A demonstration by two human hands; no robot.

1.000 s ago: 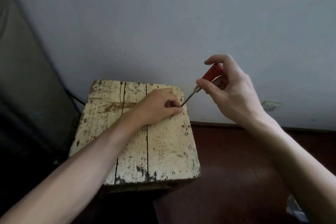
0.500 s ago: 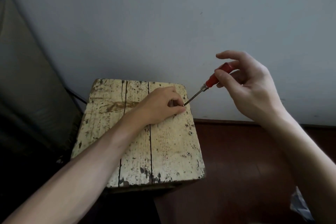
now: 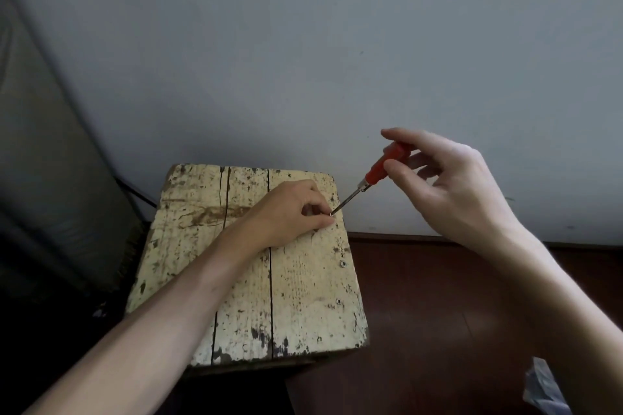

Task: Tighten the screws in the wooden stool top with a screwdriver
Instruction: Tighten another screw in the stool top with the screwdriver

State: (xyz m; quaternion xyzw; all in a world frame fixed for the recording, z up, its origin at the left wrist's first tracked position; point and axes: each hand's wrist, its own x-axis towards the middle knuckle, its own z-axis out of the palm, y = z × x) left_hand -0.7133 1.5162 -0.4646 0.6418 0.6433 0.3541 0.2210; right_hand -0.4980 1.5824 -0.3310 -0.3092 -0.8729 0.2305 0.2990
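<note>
Paint-flecked cream planks make up the worn wooden stool top (image 3: 303, 296), which stands against the pale grey wall (image 3: 303, 44) with its long sides running away from you. Your left hand (image 3: 290, 212) rests on the far right part of it, fingers curled in, thumb and forefinger pinched together right where the tool's tip meets the wood, near the right edge. What those fingertips pinch is hidden, so you cannot tell whether they steady a screw or the tip alone.

Your right hand (image 3: 448, 185) hangs in the air off the stool's right side, closed lightly on the small red-handled screwdriver (image 3: 371, 175): thumb and forefinger pinch the handle, the other fingers loosely bent behind it. The screwdriver's long axis runs on a slant, handle up and to the right, thin metal shaft pointing down and to the left into the stool top beside your left fingertips.

Nearer you along the same right edge sit two small screw heads, one (image 3: 343, 263) just past the left hand and another (image 3: 338, 301) farther toward you, both apart from the tool. Dark red-brown floor (image 3: 438, 313) lies to the right of the stool, and a dark padded surface (image 3: 50, 178) leans at the left.
</note>
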